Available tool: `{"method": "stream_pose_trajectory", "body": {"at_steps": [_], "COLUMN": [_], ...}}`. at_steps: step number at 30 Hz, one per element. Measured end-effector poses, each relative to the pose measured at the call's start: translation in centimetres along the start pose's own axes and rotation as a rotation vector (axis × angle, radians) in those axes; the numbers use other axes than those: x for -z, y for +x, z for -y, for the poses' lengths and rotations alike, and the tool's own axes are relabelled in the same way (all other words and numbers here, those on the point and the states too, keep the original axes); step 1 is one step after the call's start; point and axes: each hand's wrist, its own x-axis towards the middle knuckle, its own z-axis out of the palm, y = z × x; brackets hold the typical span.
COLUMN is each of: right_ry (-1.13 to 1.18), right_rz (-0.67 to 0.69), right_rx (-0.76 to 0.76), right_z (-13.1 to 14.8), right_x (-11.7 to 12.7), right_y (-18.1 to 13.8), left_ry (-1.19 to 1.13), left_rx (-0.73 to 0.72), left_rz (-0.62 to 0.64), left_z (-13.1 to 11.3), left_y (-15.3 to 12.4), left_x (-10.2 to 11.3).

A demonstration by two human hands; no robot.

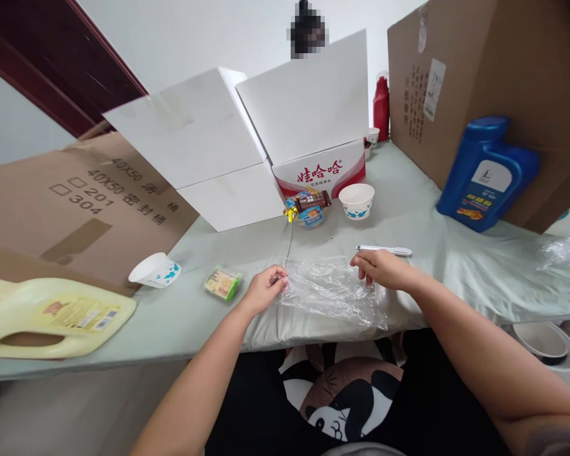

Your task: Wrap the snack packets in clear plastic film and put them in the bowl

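A clear, crinkled plastic bag point(330, 292) lies on the cloth-covered table in front of me. My left hand point(265, 288) is closed at the bag's left edge, with a small dark bit showing between its fingers that I cannot make out. Over the bag's upper right side, my right hand point(382, 269) has its fingers curled down and closed on the plastic. A white pen-like stick point(389, 250) lies just behind the right hand. To the left of my left hand is a small green-and-cream snack packet point(223, 283).
Wrapped snacks point(311, 206) sit in a clear bowl beside a white paper bowl point(356, 201), before a white carton point(320, 174). Another paper bowl point(156, 270) tilts at left near a yellow jug point(57, 316). A blue jug point(484, 177) stands right, against a cardboard box point(456, 76).
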Motion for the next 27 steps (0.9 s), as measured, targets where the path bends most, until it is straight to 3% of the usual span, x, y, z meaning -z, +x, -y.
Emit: {"method": "stream_pose_trajectory", "body": {"at_steps": [3,6,9,11,13,17,22,25,27], "right_ry": [0.174,0.203,0.081,-0.125,-0.334,-0.530,-0.599,-0.610,-0.615], "right_rz": [0.147,0.239,0.040,-0.147,-0.238,-0.210,-0.185,-0.179,-0.180], "right_rx": [0.072,0.134,0.034,-0.075,-0.159,-0.197,-0.205,-0.203,-0.186], "right_z": [-0.4,-0.8,-1.3,-1.7,-2.1,-2.5,-2.1,-1.9,-1.8], "right_x": [0.6,0.8,0.2,-0.3,-0.8,-1.3,-1.6,-1.7,-1.7], "right_y": [0.2,0.3,0.9,1.6,2.3,3.0,3.1,3.0,3.0], "left_ry": [0.007,0.026,0.067,0.106,0.153,0.254,0.382,0.476,0.539], "left_rx": [0.024,0.061,0.104,0.137,0.176,0.269,0.338,0.333,0.256], "left_rz": [-0.013,-0.025,-0.046,-0.061,-0.078,-0.128,-0.202,-0.308,-0.421], "left_z": [0.5,1.1,1.5,1.6,1.6,1.7,2.0,1.3,0.5], "left_y": [1.8,2.9,3.6,3.9,4.3,5.4,6.6,6.5,5.8], "left_x": [-0.3,-0.5,-0.5,-0.4,-0.4,-0.5,-0.4,-0.2,-0.2]}}
